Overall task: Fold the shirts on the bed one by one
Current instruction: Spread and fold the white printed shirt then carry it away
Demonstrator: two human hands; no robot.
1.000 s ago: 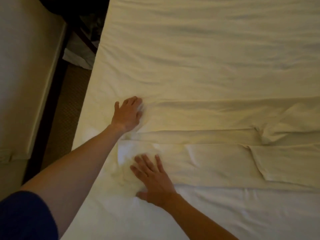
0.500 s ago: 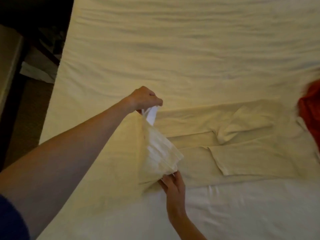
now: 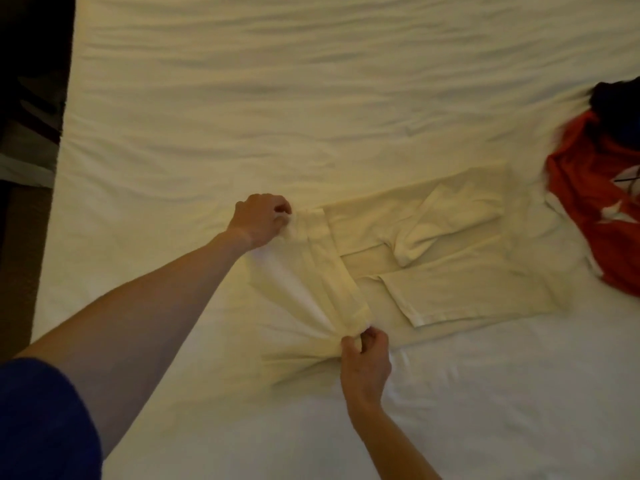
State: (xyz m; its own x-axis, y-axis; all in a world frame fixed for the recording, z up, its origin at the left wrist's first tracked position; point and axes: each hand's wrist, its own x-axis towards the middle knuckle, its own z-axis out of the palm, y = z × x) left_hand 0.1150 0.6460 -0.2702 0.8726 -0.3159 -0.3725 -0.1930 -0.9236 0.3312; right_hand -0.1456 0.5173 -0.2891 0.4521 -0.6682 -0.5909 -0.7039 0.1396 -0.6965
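Two hands pinched the cream shirt (image 3: pixel 450 271) at the bed's (image 3: pixel 311 98) centre: my left hand (image 3: pixel 259 218) held its hem's far corner, my right hand (image 3: pixel 363 362) the near one, folding it toward three o'clock. Sleeves lay tucked in; red shirt (image 3: pixel 595 209) at three o'clock waited unfolded.

A wide bed (image 3: pixel 311 81) under a wrinkled white sheet fills most of the frame in warm, dim yellowish light, while a dark strip of floor (image 3: pixel 20 254) runs down the left edge.
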